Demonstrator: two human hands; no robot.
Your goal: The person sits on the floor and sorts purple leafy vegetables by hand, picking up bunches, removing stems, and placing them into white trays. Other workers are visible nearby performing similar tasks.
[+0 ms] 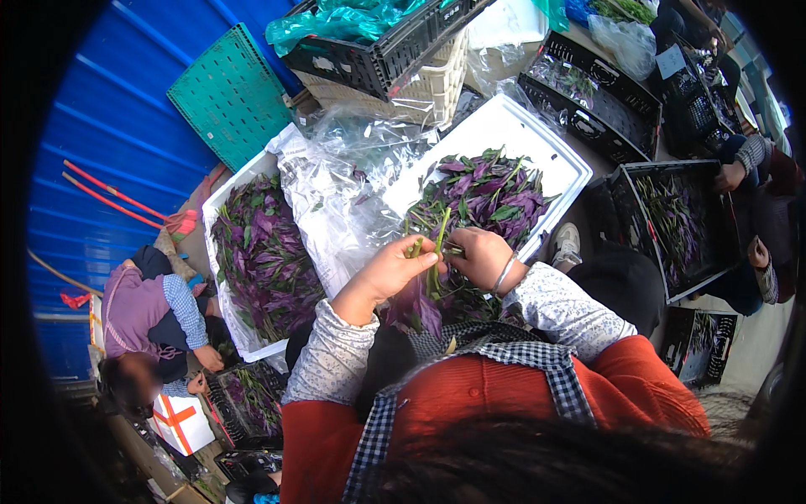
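My left hand [398,269] grips a small bunch of thick green stems [432,277], cut ends upward, between thumb and fingers. Purple leaves [419,314] hang below that hand. Close beside it, my right hand [486,257] has its fingers curled on a bit of green stem [454,251], partly hidden by the fingers. Just beyond my hands is a white foam box [554,160] with a loose heap of purple-and-green leafy stems [485,189]. To its left, a second foam box [211,211] is packed with similar leafy stems [264,258].
Clear plastic film and a white sheet [327,220] lie between the boxes. Stacked crates [352,66] and a green crate panel [230,97] stand behind. A co-worker [141,309] sits left by a black crate [236,435]; another's hand [730,176] is at a crate [718,252] on the right.
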